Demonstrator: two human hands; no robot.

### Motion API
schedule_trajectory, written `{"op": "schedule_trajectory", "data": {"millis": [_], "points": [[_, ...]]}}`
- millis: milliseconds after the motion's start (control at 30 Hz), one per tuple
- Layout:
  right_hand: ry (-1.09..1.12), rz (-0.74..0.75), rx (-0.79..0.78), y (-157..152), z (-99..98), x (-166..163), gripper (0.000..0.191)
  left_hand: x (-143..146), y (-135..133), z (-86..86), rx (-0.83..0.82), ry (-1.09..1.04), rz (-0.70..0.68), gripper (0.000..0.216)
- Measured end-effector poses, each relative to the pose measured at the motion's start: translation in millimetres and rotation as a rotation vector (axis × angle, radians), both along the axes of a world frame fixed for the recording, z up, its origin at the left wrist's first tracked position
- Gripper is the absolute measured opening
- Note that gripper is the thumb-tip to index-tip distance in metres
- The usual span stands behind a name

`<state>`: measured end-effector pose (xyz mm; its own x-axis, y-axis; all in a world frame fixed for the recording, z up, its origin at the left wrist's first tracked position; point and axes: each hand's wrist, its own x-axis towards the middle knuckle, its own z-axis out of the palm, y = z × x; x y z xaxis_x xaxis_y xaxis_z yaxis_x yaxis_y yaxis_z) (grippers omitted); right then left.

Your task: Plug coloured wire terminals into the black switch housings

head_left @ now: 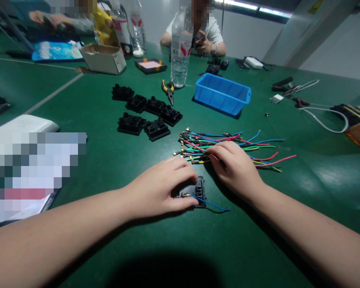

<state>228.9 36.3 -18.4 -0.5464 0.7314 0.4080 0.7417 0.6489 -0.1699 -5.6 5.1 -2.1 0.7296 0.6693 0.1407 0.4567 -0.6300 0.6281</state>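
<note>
My left hand (162,185) grips a black plastic housing (200,185) on the table, thumb on the near side and fingers on the far side. A blue wire (213,204) with a metal end lies in that housing and trails off to the right. Just beyond, my right hand (238,166) is closed, with thumb and forefinger pinching a red wire (194,146) at the pile of coloured wires (211,141). Those wires have brass-coloured terminals at their left ends. Part of the pile is hidden under my right hand.
Several black housings (131,123) sit beyond my left hand, near yellow-handled pliers (168,93). A blue bin (219,96) and a plastic bottle (180,56) stand farther back. A cardboard box (103,59) is at the back left. White cables (327,112) lie right. Across the table sits a person (210,36).
</note>
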Motion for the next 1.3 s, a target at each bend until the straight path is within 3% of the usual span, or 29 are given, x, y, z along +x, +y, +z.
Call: {"op": "schedule_trajectory", "data": {"millis": [133, 333, 767, 933, 1300], "points": [[0.011, -0.030, 0.004, -1.0, 0.0, -1.9, 0.020, -0.8, -0.2, -0.3, 0.007, -0.004, -0.003, 0.027], [-0.057, -0.068, -0.122, 1.4, -3.6, -3.0, 0.024, 0.6, 0.1, -0.8, 0.011, 0.003, -0.004, 0.027], [0.033, -0.009, -0.134, 2.5, -2.8, -1.4, 0.010, -0.6, -1.7, -2.0, 0.018, 0.000, -0.006, 0.026], [0.001, 0.002, -0.120, 1.9, -2.4, -2.0, 0.020, -0.5, -0.5, -1.6, 0.009, -0.004, -0.002, 0.027], [0.026, 0.093, -0.150, 0.2, 1.9, -2.8, 0.010, 0.6, 0.6, -1.7, 0.011, -0.004, -0.007, 0.026]]}}
